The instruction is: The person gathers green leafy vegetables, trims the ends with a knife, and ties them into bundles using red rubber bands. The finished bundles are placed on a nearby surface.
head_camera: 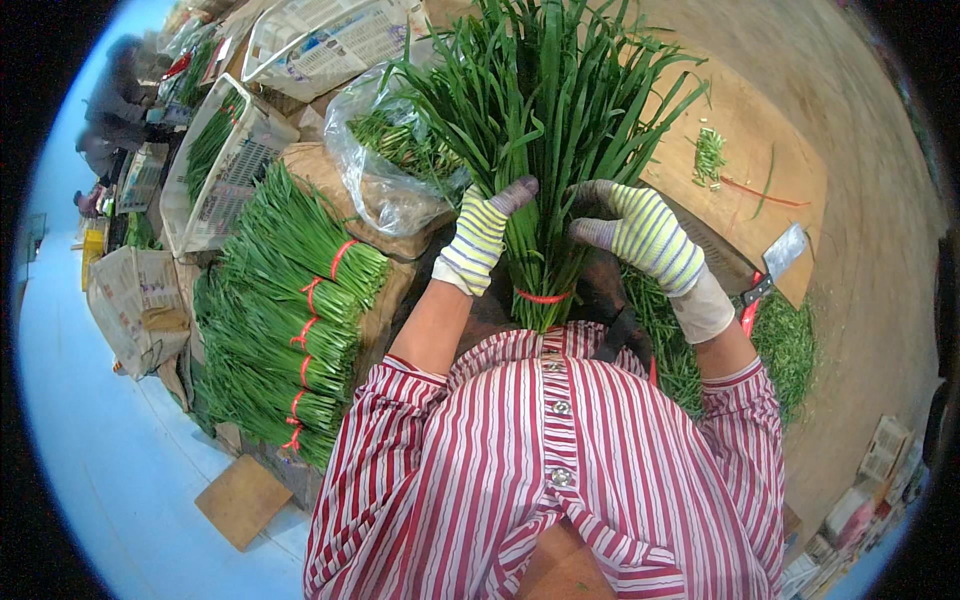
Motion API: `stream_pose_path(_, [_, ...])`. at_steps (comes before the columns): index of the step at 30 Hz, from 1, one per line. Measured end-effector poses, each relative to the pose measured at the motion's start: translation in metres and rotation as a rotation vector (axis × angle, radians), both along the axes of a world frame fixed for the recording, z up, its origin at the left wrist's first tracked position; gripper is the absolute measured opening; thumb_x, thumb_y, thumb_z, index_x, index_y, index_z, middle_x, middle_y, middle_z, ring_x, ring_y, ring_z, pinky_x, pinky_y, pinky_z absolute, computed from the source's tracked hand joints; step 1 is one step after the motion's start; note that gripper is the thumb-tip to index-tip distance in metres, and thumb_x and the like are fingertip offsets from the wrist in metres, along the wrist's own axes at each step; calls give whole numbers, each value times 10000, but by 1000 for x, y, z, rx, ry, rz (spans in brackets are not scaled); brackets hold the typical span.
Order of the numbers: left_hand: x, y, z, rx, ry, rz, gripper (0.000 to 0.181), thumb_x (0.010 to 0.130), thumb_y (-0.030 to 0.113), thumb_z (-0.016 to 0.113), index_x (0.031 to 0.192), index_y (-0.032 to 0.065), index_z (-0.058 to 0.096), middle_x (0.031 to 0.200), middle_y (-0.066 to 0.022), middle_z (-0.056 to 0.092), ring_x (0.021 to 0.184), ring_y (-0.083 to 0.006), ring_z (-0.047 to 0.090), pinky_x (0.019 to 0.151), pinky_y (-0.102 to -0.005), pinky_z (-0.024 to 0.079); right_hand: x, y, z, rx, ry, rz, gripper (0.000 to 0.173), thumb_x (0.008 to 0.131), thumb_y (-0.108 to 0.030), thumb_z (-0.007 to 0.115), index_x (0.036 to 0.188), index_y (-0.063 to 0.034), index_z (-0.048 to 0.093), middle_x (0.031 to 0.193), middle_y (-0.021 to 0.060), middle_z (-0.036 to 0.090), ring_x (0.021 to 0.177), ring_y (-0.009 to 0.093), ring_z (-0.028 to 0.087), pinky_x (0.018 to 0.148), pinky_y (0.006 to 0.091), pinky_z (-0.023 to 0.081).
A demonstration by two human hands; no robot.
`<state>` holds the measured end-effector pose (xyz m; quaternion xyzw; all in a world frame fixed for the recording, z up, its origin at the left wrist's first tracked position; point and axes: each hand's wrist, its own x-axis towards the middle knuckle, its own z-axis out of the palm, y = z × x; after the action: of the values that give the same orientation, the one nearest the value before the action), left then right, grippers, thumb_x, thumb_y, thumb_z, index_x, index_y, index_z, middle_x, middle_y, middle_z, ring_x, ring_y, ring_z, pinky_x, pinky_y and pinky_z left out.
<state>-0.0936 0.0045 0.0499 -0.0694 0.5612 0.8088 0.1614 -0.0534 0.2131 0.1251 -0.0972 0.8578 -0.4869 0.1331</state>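
Note:
A large bunch of garlic chives [551, 150] stands upright before my lap, its stalks bound low down with a red tie [543, 298]. My left hand [487, 232], in a striped knit glove with dark fingertips, grips the left side of the bunch, thumb across the leaves. On the other side my right hand [649, 232], gloved alike, has its thumb and fingers curved but apart, tips at the edge of the leaves. Several tied chive bunches [300, 315] lie stacked to my left, cut ends towards me.
A cleaver [780, 259] lies at the edge of a wooden board [780, 150], near cut stalk ends [708, 156]. Loose trimmings [784, 352] heap below. Beyond the stack are a clear plastic bag [382, 180] of greens and plastic crates [217, 172]. Another person [116, 97] is at far left.

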Motion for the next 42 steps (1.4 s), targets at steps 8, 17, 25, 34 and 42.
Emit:
stream_pose_path(8, [-2, 1, 0, -56, 36, 12, 338, 772, 73, 722, 1082, -12, 617, 1032, -86, 656, 874, -146, 630, 823, -300, 507, -4, -13, -9, 95, 108, -100, 552, 742, -315, 700, 1211, -65, 550, 1028, 218, 637, 1002, 341, 611, 833, 377, 487])
stream_pose_path(17, [-3, -4, -9, 20, 67, 16, 399, 774, 80, 708, 1144, -9, 586, 1054, -97, 649, 915, -198, 634, 810, -340, 533, 2, -12, -21, 18, 146, -51, 534, 769, -298, 683, 1235, -85, 535, 1015, 225, 633, 968, 346, 621, 811, 376, 496])
stream_pose_path(25, [-4, -2, -6, -64, 26, -3, 380, 771, 73, 723, 1110, -30, 586, 1043, -103, 649, 910, -163, 624, 825, -305, 510, -1, -5, 0, 213, 196, 38, 313, 825, -289, 625, 1031, -54, 631, 862, 201, 647, 837, 368, 629, 724, 394, 502])
stream_pose_path(34, [-3, -9, -9, 164, -95, 73, 380, 804, -11, 648, 1161, -57, 524, 1062, -156, 635, 972, -214, 625, 903, -349, 508, -1, 117, 59, 1040, 529, 40, 153, 802, -227, 595, 804, -80, 636, 697, 152, 632, 648, 324, 636, 560, 413, 491])
stream_pose_path(42, [2, -1, -3, -20, 207, -135, 485, 791, 90, 712, 1232, 9, 527, 1155, -62, 609, 1033, -168, 561, 949, -340, 436, 56, 49, -81, -299, -399, 122, 636, 783, -379, 668, 1253, 20, 515, 1133, 182, 616, 1010, 235, 597, 897, 324, 449])
